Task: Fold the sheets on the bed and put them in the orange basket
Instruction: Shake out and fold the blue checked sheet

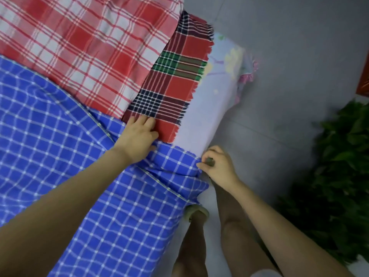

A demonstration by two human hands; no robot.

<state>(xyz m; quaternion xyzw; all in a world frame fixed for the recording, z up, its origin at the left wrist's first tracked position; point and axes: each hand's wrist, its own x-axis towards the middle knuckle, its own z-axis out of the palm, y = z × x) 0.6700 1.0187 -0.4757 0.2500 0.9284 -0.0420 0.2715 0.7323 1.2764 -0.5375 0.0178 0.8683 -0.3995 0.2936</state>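
Flat left hand (137, 134) steadies the dark red plaid cloth (179, 86); at four o'clock, right hand (217, 166) pinches the blue checked sheet (50, 116) (corner, likely for folding).

premises: domestic bedroom. basis: a bed (201, 132) with a pale lilac printed cover occupies the left and centre, with a pink frill (246, 77) at its far corner. three household sheets lie spread on it: a blue checked sheet (60, 136) near, a red-and-white checked sheet (79, 47) far left, and a dark plaid sheet (179, 76) with frayed edges along the bed's right side. the floor (289, 56) is grey tile with visible joints. a leafy green plant (339, 166) stands near right. a red object (364, 76), cut off at far right, is not identifiable.
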